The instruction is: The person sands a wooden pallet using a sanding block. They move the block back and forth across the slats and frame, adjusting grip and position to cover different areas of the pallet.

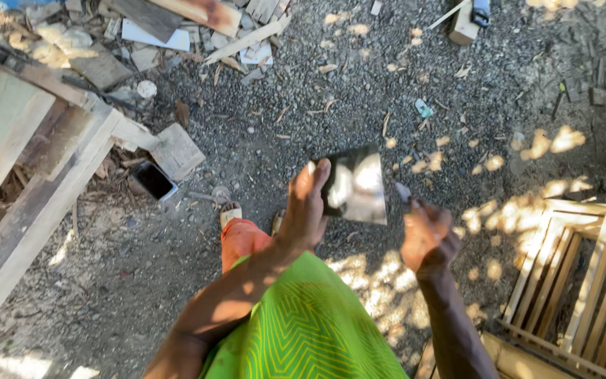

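Observation:
I stand on gravel and look down over a green patterned shirt and an orange trouser leg. My left hand grips the left edge of a shiny, roughly square metal sheet, held flat at waist height. My right hand is curled just right of the sheet, apart from it, pinching a small pale pointed piece that sticks up from the fingers. What that piece is I cannot tell.
A rough wooden frame stands at the left, with a wood block and a small open dark box by it. Wood scraps are piled at the top left. A slatted wooden crate sits at the lower right.

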